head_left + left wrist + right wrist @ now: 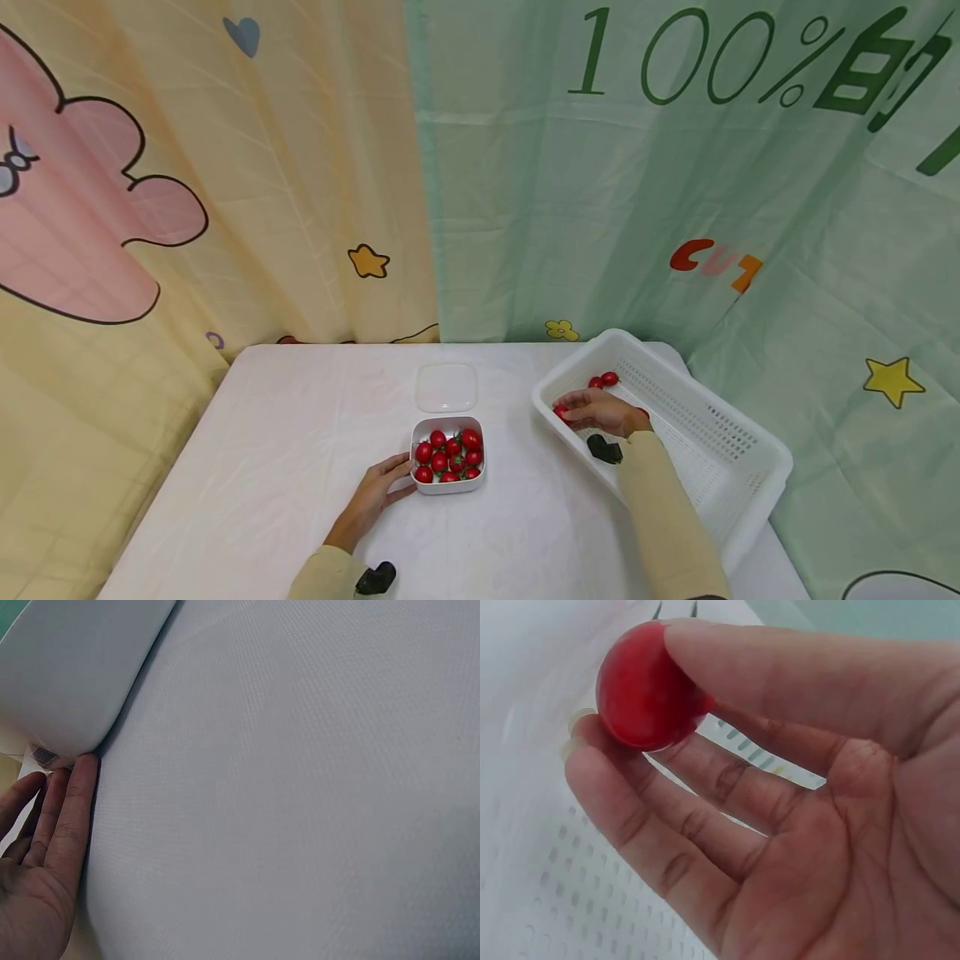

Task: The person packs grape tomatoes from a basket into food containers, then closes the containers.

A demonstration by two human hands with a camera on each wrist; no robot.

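My right hand [600,410] is inside the left side of a white perforated basket [776,458]. Between its thumb and fingers it pinches a cherry tomato [641,690], which shows round, glossy and red in the right wrist view. My left hand [372,493] rests against the left side of a small white box [448,489], its fairly straight fingertips [84,769] touching the wall low down. Several red cherry tomatoes [439,462], some with green stems, fill the box.
Behind the box lies a clear lid [447,388] on the white-covered table [300,400]. More cherry tomatoes [610,378] lie at the basket's far end, and another [642,412] shows partly behind my right hand. Printed curtains [502,208] hang behind the table and along its sides.
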